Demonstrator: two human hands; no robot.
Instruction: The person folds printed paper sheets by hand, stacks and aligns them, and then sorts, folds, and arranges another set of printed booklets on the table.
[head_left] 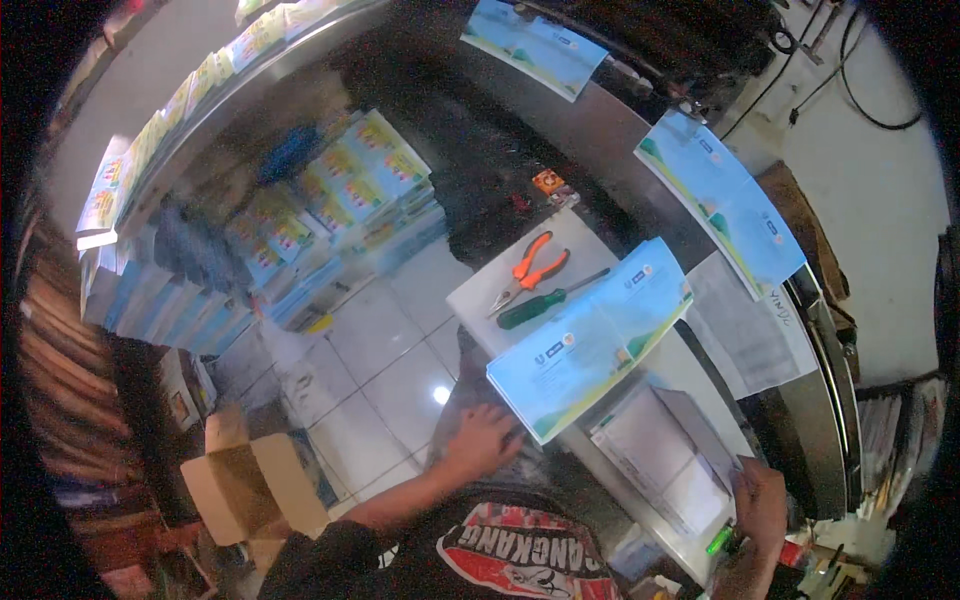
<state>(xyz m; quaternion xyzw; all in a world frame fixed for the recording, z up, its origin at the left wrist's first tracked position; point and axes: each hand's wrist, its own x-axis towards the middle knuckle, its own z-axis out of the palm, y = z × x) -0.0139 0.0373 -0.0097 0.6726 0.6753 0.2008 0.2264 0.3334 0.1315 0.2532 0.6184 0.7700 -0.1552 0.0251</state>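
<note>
My left hand (485, 440) lies with fingers apart by the lower left corner of a pile of blue printed sheets (590, 340); whether it touches them I cannot tell. My right hand (762, 500) has its fingers closed at the end of a grey sheet (700, 425), which stands raised along a pale, paper-like stack (665, 465). Beyond the blue pile, orange-handled pliers (533, 268) and a green-handled screwdriver (535, 308) rest on a pale board (475, 295).
Stacks of printed sheets (365, 170) stand on the tiled floor (375, 375) to the left. An opened cardboard box (250, 480) sits at lower left. Further blue sheets (720, 200) lie along the dark metal edge at right, beside a handwritten paper (755, 330). Cables (860, 115) hang at upper right.
</note>
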